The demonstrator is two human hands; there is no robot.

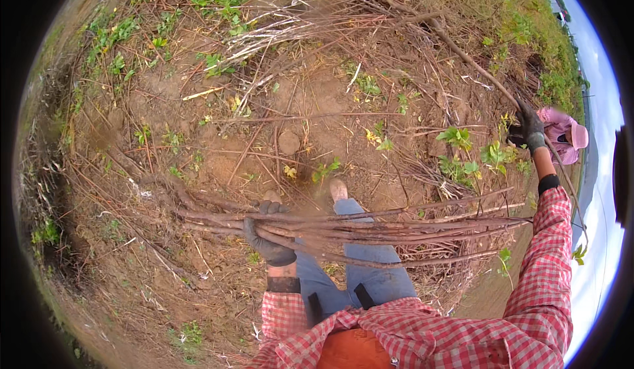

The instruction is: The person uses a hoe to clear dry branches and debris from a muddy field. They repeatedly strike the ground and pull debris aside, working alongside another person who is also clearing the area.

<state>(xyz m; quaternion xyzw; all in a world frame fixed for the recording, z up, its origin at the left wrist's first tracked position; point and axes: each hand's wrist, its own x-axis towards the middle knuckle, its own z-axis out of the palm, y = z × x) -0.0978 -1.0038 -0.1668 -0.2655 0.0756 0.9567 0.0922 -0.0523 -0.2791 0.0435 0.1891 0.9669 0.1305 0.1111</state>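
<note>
My left hand (270,240), in a dark glove, is closed around a bundle of long brown woody stems (356,228). The bundle lies crosswise in front of my legs, its thicker ends to the left and its thinner tips spreading to the right. Far out to the right, my gloved right hand (531,125) grips a single long branch (475,67). That branch runs up and left towards a heap of stems, and its thin end bends down past my forearm to a few green leaves.
A heap of cut stems (366,5) lies at the top, with pale dry stalks (277,32) beside it. More stems (436,171) lie near the leafy green plants (458,139). A person in a pink hat (579,136) is beyond my right hand. Loose sticks cover the bare soil (307,96).
</note>
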